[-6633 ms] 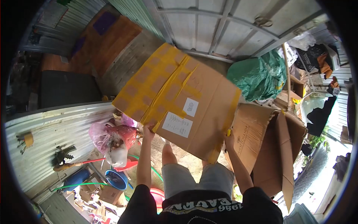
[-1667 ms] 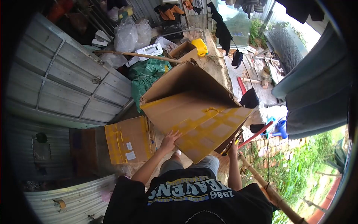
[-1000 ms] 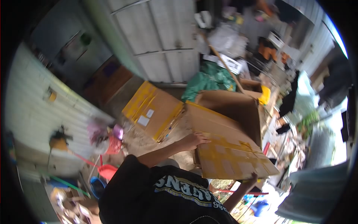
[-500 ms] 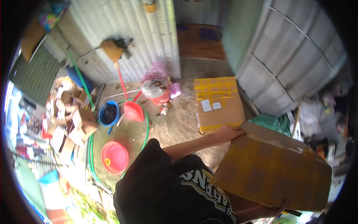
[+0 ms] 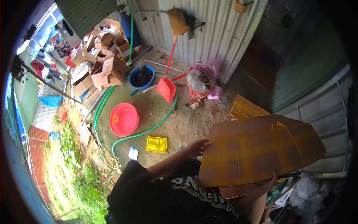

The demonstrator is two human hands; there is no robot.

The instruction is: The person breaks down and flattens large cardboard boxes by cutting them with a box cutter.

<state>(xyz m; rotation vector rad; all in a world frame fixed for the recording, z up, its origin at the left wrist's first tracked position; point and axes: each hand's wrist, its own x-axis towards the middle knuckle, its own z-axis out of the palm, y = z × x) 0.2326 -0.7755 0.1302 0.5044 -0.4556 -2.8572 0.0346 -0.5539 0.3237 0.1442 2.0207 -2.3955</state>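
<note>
Cardboard box (image 5: 261, 149): flattened, taped yellow, held up at chest height
Left hand (image 5: 196, 148): grips its left edge
Right hand (image 5: 271, 182): clasps its lower edge
Blue bucket (image 5: 142, 76): dark contents
Red basin (image 5: 124, 119): small yellow item inside

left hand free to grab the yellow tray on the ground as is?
Probably not. The left hand grips the edge of the big cardboard box, and the yellow tray lies apart on the ground below, though nothing blocks the way.

Dirt floor (image 5: 186, 127) bears red basin (image 5: 124, 119), yellow tray (image 5: 156, 144), green hose (image 5: 149, 130), possibly a dustpan (image 5: 166, 89).
</note>
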